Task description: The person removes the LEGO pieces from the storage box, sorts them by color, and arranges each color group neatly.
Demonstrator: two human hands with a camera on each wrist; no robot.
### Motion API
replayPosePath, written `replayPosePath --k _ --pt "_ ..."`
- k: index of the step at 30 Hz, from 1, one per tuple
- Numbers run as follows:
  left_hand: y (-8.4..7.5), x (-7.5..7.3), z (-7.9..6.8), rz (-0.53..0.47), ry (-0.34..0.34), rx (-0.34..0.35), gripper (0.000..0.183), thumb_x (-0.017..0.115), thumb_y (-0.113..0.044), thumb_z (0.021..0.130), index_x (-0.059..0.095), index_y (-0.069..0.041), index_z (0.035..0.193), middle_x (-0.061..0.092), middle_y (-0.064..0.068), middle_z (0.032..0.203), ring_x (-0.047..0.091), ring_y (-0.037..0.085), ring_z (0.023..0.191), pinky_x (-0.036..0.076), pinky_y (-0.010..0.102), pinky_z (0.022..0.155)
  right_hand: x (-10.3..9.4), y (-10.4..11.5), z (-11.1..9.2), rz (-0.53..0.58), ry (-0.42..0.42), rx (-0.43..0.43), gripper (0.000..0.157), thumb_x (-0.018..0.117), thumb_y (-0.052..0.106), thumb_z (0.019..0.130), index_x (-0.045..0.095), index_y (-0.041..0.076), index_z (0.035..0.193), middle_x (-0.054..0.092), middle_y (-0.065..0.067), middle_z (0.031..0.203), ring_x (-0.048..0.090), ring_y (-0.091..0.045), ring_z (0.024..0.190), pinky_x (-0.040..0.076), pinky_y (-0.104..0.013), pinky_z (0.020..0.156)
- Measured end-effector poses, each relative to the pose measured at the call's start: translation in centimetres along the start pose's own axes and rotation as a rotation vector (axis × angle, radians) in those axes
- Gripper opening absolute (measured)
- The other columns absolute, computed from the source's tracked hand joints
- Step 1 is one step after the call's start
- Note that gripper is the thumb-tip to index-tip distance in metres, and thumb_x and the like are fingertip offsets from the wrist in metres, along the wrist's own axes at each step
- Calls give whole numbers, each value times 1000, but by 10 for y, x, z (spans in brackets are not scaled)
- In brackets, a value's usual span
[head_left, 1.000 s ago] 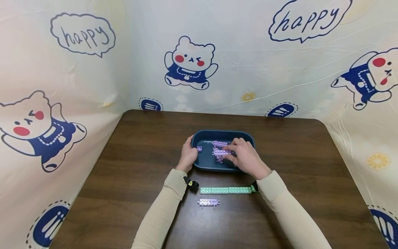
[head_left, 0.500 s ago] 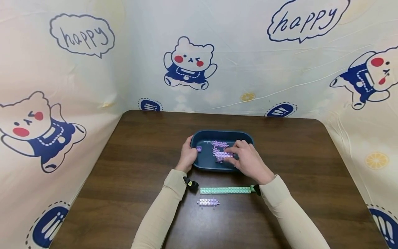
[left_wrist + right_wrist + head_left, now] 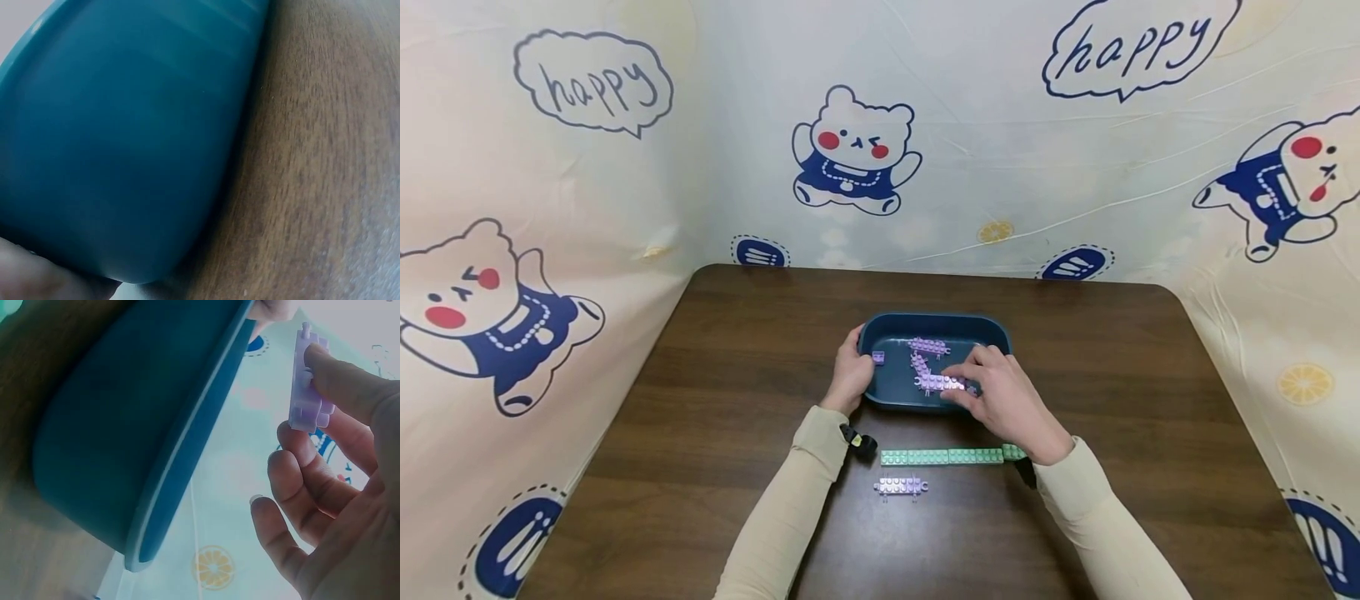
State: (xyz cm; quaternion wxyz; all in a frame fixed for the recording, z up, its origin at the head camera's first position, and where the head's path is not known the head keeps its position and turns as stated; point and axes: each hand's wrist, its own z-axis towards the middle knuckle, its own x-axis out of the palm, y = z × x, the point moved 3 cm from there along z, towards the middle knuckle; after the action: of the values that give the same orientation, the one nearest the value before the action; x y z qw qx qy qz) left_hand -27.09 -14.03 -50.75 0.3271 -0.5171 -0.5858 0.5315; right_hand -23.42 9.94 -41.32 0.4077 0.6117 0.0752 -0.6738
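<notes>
A dark blue tray (image 3: 891, 390) stands on the table, and my left hand (image 3: 850, 375) grips its left end. In the left wrist view the tray's outer wall (image 3: 125, 137) fills much of the picture, with part of a finger at the lower left. Over the tray, my right hand (image 3: 1009, 396) pinches a purple studded building brick (image 3: 305, 387) between thumb and fingers. The right wrist view shows that brick raised above the rim. Inside the tray lie more purple bricks (image 3: 929, 345) and a small purple piece (image 3: 878, 357) at the left.
In front of the tray, a row of light green bricks (image 3: 925, 457) lies on the brown table (image 3: 760, 350), its right end close to the right wrist. Nearer to me is a purple brick (image 3: 901, 487) with thin side prongs. A printed cloth (image 3: 985, 150) surrounds the table.
My right hand has drawn the pinched purple brick toward me and slightly right, away from the other purple bricks. The left hand keeps its grip on the tray.
</notes>
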Motion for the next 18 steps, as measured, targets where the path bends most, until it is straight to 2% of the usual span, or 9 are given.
replayPosePath --k 9,18 --pt "2 0 0 5 7 -10 65 40 11 86 41 -13 146 45 8 146 39 27 133 30 49 110 -1 8 -14 -9 -26 -18 35 78 39 79 77 18 107 58 1 87 43 -13 81 35 -30 67" --pt "1 -1 0 6 0 -14 64 40 10 87 41 -14 146 45 7 145 40 27 133 30 50 110 2 14 -29 -1 -24 1 33 79 38 78 77 20 105 56 5 87 43 -12 81 35 -29 68"
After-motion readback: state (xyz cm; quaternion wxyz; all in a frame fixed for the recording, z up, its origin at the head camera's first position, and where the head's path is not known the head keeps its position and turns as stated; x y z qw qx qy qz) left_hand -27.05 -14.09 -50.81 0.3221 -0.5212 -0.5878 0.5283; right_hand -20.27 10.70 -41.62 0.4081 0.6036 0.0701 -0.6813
